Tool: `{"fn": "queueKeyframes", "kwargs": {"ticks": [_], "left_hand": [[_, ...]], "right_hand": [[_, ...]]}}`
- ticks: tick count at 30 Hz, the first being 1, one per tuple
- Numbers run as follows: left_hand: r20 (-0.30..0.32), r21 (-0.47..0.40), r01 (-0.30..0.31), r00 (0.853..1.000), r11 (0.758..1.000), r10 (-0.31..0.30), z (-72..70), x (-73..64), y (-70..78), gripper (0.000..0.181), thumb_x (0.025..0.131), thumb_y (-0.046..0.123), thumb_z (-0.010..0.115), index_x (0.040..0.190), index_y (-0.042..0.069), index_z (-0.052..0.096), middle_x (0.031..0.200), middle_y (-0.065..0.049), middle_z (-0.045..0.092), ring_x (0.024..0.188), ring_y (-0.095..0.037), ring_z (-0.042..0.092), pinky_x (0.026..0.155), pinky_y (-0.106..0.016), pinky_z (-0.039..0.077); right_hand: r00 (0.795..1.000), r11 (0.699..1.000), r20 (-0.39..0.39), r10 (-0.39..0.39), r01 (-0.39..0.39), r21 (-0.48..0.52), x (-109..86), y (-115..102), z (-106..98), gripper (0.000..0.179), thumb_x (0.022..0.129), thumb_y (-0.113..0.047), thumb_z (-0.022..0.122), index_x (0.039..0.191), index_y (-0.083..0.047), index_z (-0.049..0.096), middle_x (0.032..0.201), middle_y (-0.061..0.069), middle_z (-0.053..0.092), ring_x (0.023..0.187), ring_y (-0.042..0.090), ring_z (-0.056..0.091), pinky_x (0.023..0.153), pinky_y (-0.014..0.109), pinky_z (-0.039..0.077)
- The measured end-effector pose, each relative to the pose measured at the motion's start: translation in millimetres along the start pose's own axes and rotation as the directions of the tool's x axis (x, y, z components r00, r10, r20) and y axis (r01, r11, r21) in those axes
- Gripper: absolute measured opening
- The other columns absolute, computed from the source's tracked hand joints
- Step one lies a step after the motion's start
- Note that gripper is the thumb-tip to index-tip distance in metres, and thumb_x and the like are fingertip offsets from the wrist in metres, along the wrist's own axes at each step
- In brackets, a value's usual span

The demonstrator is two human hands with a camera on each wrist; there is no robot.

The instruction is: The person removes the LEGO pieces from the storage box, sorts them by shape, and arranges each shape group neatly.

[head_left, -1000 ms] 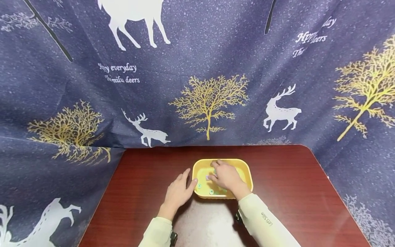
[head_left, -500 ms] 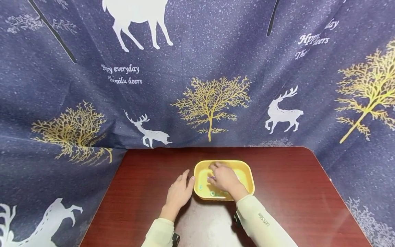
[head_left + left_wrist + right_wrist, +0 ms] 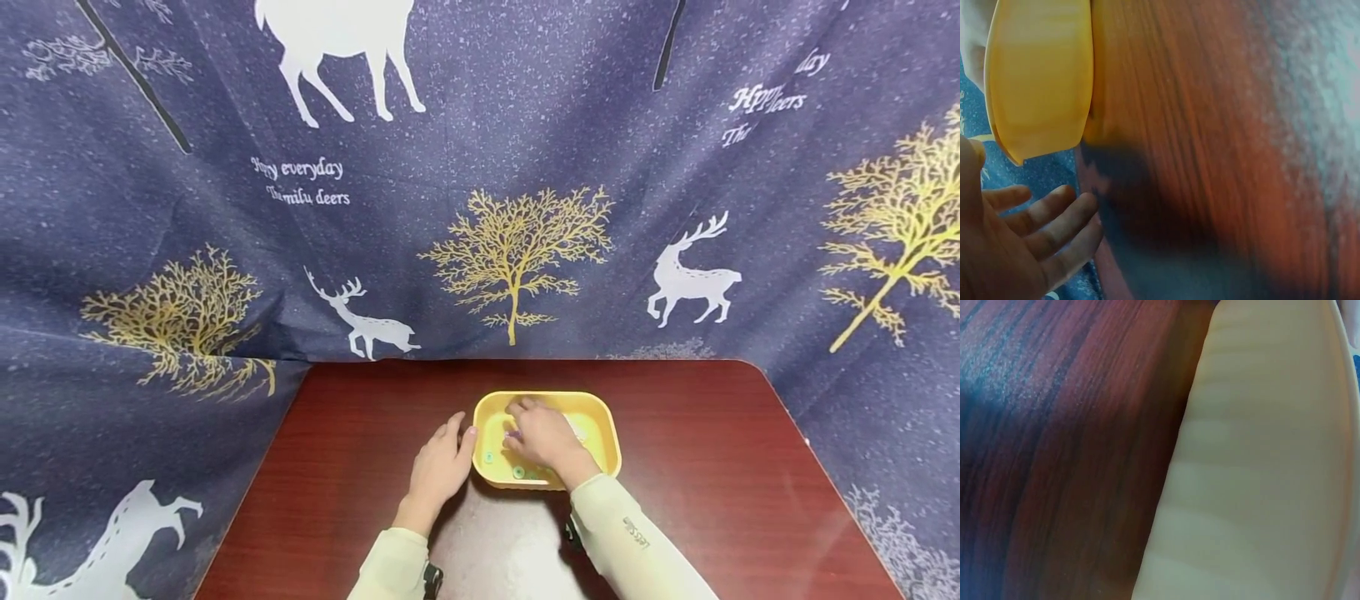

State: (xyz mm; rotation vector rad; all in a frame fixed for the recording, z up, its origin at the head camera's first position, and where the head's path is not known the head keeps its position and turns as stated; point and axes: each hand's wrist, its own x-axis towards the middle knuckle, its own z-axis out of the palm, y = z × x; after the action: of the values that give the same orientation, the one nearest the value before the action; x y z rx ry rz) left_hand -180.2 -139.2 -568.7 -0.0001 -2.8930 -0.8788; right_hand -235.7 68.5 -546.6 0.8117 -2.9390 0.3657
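A yellow plastic bin (image 3: 543,483) stands on the table, holding several small pieces. My right hand (image 3: 546,435) reaches down into it from the front right, fingers bent downward. A small purple piece (image 3: 513,434) shows by its thumb; whether the fingers grip it is hidden. Green round pieces (image 3: 518,472) lie at the front of the bin, and pale pieces (image 3: 578,430) lie right of the hand. My left hand (image 3: 441,467) is at the bin's left side, thumb at the rim, other fingers loosely extended in the left wrist view. The right wrist view shows mainly the bin's outer wall (image 3: 1260,462).
The dark red wooden table (image 3: 697,500) spreads around the bin. Behind it hangs a blue curtain (image 3: 480,125) printed with deer and trees. A dark band with a wrist camera (image 3: 432,579) sits at the left sleeve.
The view has shifted slightly. My right hand stays low in the bin, and the purple piece by its thumb now shows less. Pale pieces right of the hand have come into view.
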Motion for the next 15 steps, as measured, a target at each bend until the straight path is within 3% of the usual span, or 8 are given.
{"fn": "queueKeyframes", "kwargs": {"ticks": [9, 15], "left_hand": [[0.009, -0.018, 0.004, 1.000, 1.000, -0.004, 4.5, 1.9, 0.4, 0.054, 0.106, 0.049, 0.045, 0.147, 0.015, 0.054, 0.115, -0.007, 0.070, 0.103, -0.032, 0.070, 0.086, -0.056, 0.060], [-0.001, -0.035, -0.013, 1.000, 0.999, 0.013, 4.8, 3.8, 0.9, 0.052, 0.106, 0.047, 0.049, 0.143, 0.012, 0.058, 0.107, -0.005, 0.069, 0.094, -0.027, 0.068, 0.082, -0.052, 0.060]], "right_hand": [[1.000, 0.999, 0.009, -0.021, 0.022, -0.024, 1.6, 3.2, 4.4, 0.050, 0.090, -0.036, 0.076, 0.129, -0.006, 0.066, 0.135, 0.013, 0.066, 0.128, 0.034, 0.059, 0.114, 0.046, 0.050], [0.999, 0.998, -0.001, -0.036, 0.036, -0.043, 3.0, 3.7, 7.0, 0.042, 0.089, -0.033, 0.076, 0.122, -0.007, 0.068, 0.129, 0.012, 0.069, 0.125, 0.034, 0.060, 0.115, 0.045, 0.049]]}}
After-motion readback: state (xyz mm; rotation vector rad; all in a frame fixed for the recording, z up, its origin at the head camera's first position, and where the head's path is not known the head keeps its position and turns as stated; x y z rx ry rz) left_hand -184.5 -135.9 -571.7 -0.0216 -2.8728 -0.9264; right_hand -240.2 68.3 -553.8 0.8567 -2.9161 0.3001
